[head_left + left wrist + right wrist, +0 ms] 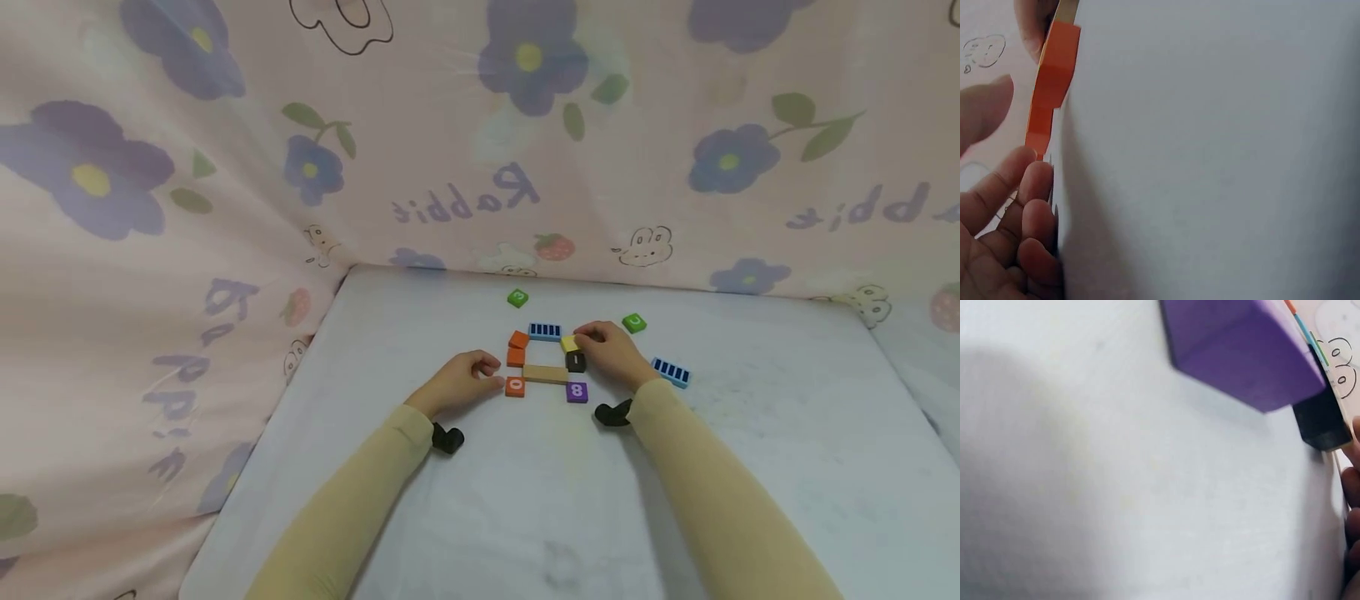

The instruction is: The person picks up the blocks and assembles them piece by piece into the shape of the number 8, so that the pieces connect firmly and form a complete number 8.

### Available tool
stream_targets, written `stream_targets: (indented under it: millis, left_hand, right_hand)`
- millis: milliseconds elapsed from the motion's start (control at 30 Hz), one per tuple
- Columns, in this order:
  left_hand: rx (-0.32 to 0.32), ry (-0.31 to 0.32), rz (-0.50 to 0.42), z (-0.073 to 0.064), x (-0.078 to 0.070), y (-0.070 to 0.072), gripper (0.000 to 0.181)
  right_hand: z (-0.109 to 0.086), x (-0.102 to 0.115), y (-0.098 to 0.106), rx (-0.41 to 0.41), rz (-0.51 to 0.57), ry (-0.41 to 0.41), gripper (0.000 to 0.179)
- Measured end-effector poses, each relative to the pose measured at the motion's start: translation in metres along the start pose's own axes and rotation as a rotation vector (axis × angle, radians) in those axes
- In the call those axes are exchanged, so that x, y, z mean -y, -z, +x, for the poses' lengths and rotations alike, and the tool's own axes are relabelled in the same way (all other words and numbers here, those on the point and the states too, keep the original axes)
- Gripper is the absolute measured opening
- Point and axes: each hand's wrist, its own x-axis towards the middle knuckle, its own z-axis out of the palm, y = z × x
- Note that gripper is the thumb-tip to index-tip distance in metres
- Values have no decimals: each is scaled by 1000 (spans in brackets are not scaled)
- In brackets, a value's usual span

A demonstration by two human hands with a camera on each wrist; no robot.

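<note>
Muted, even light over table [525, 517], faint shadow beside right sleeve [716, 483]; left-wrist view hazy, darker at three o'clock, right-wrist shaded at nine.

The person wears long sleeves in one plain, pale yellow colour. The left sleeve [337, 508] and the right sleeve [723, 492] look like soft cloth, wide along the arm and thinner near the wrist. The left hand [459, 382] and the right hand [613, 354] are bare. A small, black, rounded lump [450, 441] with a bumpy end is by the left cuff. Another black lump [612, 414], with a round end, is by the right cuff.
</note>
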Motion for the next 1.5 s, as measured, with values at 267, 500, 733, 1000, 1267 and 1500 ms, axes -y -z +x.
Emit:
stream_targets:
  millis: [267,500,733,1000,1267,1500]
  left_hand:
    - [57,-42,-5,-5,-4,-8,38]
    - [85,-45,-14,-4,-4,-8,36]
    - [75,-46,-26,-6,-3,-5,33]
    - [71,-52,1,-1,-1,-10,32]
    - [62,-63,26,3,-1,-12,31]
    - [63,-60,24,2,0,-11,30]
  right_hand:
    - [-1,-3,3,-6,0,-7,37]
    - [-5,-7,13,-18,28,-1,40]
    - [-15,-9,45,-170,-51,45,43]
    - [-16,-26,68,-211,-117,-58,65]
    - [-8,-34,73,-147,-143,-168,73]
    - [-5,-35,72,-136,-159,-160,67]
